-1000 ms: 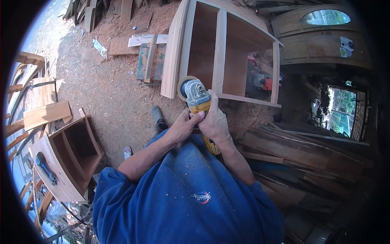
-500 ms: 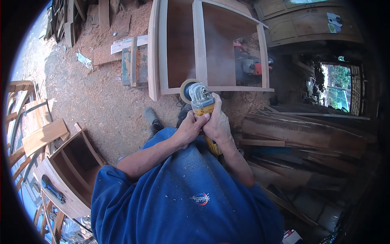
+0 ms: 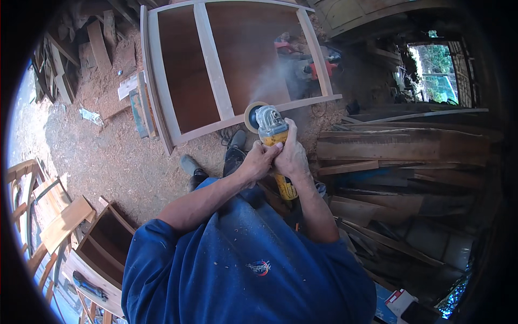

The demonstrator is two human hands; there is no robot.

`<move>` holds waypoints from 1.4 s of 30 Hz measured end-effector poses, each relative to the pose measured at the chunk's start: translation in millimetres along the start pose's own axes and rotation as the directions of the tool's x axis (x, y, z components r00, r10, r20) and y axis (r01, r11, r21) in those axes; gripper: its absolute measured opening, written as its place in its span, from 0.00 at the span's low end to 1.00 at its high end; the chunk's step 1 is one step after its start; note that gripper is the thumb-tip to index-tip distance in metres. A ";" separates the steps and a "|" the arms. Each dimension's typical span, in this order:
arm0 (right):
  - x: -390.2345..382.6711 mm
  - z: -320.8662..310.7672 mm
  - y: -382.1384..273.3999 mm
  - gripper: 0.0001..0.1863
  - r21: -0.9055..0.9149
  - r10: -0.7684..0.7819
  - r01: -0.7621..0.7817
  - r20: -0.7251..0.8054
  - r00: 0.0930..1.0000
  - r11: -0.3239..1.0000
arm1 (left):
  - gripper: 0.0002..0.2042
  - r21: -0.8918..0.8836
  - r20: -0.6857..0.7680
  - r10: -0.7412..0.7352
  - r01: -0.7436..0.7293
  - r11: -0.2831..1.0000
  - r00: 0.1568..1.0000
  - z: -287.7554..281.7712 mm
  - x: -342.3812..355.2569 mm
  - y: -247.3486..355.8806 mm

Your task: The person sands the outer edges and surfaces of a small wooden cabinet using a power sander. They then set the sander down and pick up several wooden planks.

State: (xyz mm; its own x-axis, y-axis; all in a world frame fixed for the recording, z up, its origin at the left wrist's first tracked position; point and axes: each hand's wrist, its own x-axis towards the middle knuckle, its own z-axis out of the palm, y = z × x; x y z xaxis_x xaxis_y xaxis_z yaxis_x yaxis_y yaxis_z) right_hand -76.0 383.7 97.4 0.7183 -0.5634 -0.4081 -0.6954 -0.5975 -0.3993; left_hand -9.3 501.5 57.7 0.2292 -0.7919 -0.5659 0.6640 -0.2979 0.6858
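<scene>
A yellow angle grinder [image 3: 285, 186] with a grey, dust-coated head is held in both hands in front of my body. My left hand [image 3: 259, 163] closes round the near side of its body, thumb on top. My right hand [image 3: 293, 158] wraps the body from the right, with fingers partly hidden. The round sanding disc [image 3: 252, 117] points away from me, against the near rail of a pale wooden cabinet frame [image 3: 213, 70]; exact contact is hard to make out. Pale dust sprays from the disc over the frame's opening.
Stacked boards [image 3: 377, 146] lie to my right. A small wooden box [image 3: 105, 237] with a dark tool [image 3: 89, 286] on it stands at lower left. Red power tools [image 3: 321, 70] sit beyond the frame. Sawdust covers the floor, and scrap planks [image 3: 97, 46] lie at far left.
The view has turned, so the cabinet frame sits farther left and slanted. My hands and the grinder have shifted right along the near rail. The dust plume has grown thicker.
</scene>
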 end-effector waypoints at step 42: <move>196.0 -202.3 315.8 0.47 0.343 0.367 -0.231 -0.414 0.833 0.911 | 0.24 0.447 0.044 0.302 -0.289 0.846 0.952 217.1 313.0 78.5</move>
State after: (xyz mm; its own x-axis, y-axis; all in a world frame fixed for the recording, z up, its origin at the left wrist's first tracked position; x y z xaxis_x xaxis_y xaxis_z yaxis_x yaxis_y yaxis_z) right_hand -151.0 -30.9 57.4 0.3512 -0.9247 -0.1471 -0.8057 -0.2184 -0.5506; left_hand -39.9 114.6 33.7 0.3879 -0.8674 -0.3117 0.1776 -0.2615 0.9487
